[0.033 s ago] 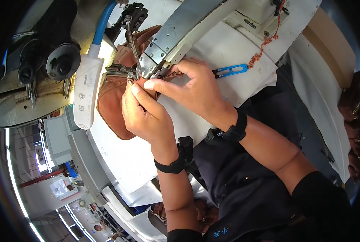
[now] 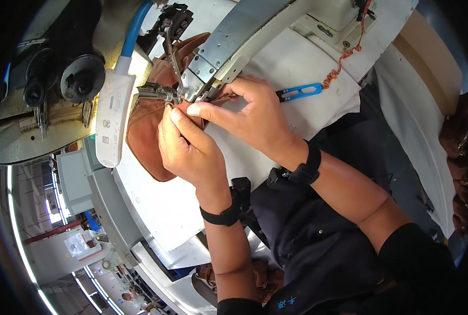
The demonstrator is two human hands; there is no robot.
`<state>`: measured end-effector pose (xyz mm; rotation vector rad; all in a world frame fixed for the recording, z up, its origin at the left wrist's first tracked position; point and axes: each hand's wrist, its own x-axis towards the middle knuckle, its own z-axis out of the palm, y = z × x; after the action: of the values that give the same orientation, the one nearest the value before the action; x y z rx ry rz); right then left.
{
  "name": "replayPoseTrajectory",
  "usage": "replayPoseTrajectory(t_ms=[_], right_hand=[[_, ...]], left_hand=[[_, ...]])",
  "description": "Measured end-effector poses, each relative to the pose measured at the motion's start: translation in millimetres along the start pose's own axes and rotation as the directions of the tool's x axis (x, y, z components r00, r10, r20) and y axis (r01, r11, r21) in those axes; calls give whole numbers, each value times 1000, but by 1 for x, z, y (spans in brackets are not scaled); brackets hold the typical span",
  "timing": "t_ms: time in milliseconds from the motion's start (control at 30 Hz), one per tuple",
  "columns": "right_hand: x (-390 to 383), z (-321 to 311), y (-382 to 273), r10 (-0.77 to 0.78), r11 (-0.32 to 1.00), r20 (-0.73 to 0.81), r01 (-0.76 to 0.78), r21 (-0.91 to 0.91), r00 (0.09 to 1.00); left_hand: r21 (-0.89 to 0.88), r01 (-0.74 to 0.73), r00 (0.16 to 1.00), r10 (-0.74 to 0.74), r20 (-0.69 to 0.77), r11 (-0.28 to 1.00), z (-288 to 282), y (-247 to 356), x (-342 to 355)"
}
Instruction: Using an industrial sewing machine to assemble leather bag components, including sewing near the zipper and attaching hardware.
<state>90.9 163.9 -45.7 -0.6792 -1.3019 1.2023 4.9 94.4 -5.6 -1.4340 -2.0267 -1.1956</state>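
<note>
Both forearms rise from the lower edge and meet near the upper middle of the view. The left hand (image 2: 189, 147) is curled, its knuckles bent and fingertips pinched together at the top, thumb tucked against the forefinger. The right hand (image 2: 250, 118) lies over it from the right, forefinger stretched flat leftward across the left fingertips, the other fingers arched. Each wrist wears a dark band.

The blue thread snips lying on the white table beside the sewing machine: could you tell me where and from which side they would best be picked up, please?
Probably by the looped handle end of the blue thread snips, coming from above on the person's right. That end lies clear on the white table, while the other end is tucked behind the right hand and close to the machine arm.
</note>
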Motion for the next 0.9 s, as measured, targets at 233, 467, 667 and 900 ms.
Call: replayPoseTrajectory(t_ms=[233, 467, 667, 900], right_hand=[[-2, 6, -4, 37, 998, -28, -38, -41, 999], [-4, -3, -3, 49, 998, 6, -49, 49, 999], [-6, -6, -1, -92, 996, 16, 92, 11, 996], [-6, -12, -10, -231, 956, 20, 231, -180, 973]], left_hand=[[98, -26, 1000, 25, 15, 995, -2, -6, 9], [128, -47, 997, 39, 60, 991, -12, 4, 7], [414, -290, 955, 235, 179, 863, -22, -7, -3], [328, -364, 926, 300, 230, 872, -28, -16, 9]])
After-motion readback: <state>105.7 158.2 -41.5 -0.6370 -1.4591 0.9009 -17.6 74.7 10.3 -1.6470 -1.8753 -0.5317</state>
